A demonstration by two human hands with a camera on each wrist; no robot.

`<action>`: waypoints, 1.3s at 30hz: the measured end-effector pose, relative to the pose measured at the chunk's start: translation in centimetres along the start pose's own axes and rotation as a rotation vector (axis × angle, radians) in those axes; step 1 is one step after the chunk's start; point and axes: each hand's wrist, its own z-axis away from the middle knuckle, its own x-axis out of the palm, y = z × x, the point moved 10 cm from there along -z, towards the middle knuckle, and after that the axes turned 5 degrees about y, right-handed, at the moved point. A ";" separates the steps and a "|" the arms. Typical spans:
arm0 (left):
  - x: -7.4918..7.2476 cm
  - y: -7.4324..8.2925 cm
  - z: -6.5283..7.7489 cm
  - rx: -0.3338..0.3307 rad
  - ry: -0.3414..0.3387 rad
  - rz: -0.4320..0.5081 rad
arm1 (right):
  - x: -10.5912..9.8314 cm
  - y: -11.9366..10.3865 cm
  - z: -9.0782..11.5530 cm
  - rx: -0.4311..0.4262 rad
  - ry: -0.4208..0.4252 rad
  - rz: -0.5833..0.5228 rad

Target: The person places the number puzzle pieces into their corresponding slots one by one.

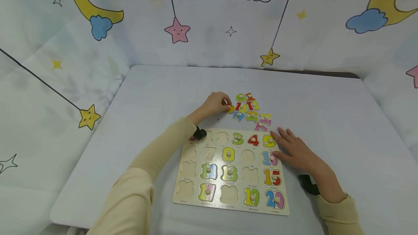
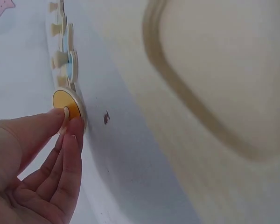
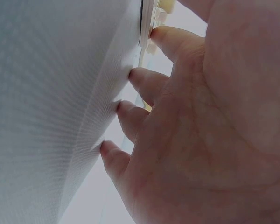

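Observation:
My left hand [image 1: 215,103] pinches the small knob of a yellow-orange puzzle piece [image 2: 67,103] between thumb and fingers. Which number it is cannot be told, as fingertips cover part of it. Right beside it lies a loose group of number pieces [image 1: 252,115] with knobs, just beyond the wooden number board [image 1: 240,202]. My right hand [image 1: 298,151] lies with spread fingers at the board's right edge. In the right wrist view, its fingertips [image 3: 137,74] touch the white tabletop and one meets the board's side.
Some board recesses hold pieces, such as the red 4 [image 1: 253,140] and the 20 [image 1: 275,199]; others are bare, like the one at the bottom [image 1: 229,194]. A white table [image 1: 339,126] carries everything. Behind it hangs a patterned cloth [image 1: 209,6] with stars and moons.

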 end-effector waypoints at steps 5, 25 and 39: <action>0.2 0.6 0.4 0.054 -0.016 -0.018 | 0.2 0.2 0.0 0.008 0.000 -0.002; -4.5 0.8 10.4 0.208 -0.156 -0.125 | 0.2 -0.3 -0.1 -0.012 0.003 0.004; -4.0 0.1 16.7 0.219 -0.270 -0.082 | 0.0 0.0 -0.1 -0.005 -0.005 -0.002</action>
